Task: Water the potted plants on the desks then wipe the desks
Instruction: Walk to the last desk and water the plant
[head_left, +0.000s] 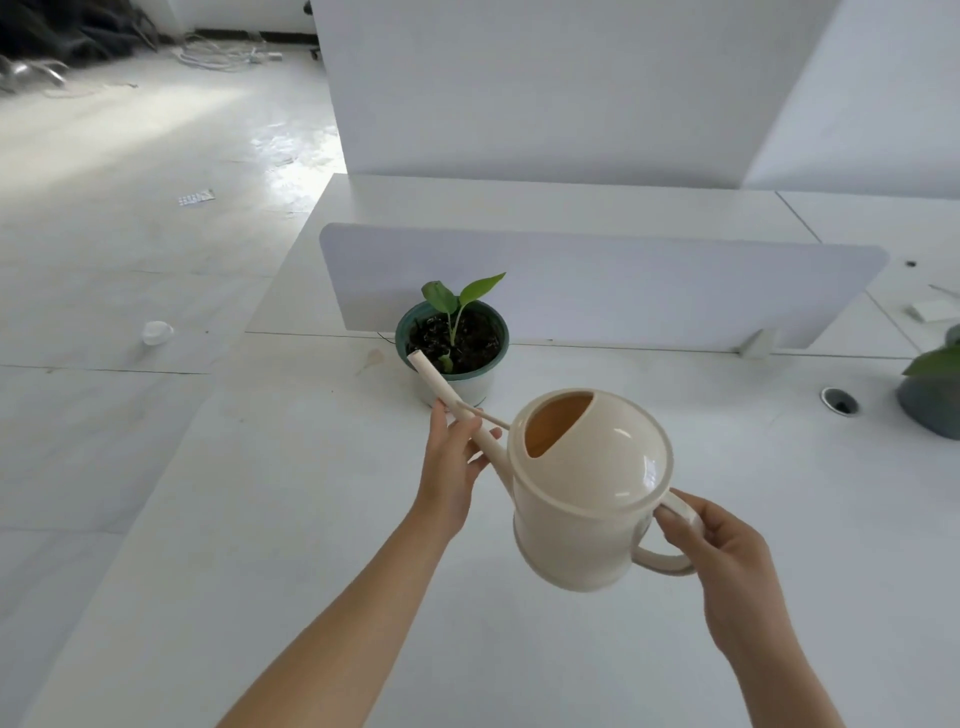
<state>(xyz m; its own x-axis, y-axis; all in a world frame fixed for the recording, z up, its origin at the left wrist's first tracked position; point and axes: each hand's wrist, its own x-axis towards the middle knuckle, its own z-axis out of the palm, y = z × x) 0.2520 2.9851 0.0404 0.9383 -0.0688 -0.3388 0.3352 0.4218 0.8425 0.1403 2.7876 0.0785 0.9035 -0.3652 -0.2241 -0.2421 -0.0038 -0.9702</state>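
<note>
White desk (291, 519) surface is occupied by a green plant pot (501, 338) against a low divider (623, 291). A watering can (582, 514) is held just in front of the pot, its handle (670, 558) gripped by the right hand (727, 551). The spout (431, 376) is pinched by the left hand (449, 467), nearer the pot. Its long axis points at the pot, tip over the near rim.

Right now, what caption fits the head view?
Right hand holds the watering can by its handle; left hand steadies the spout toward the potted plant on the desk.
</note>
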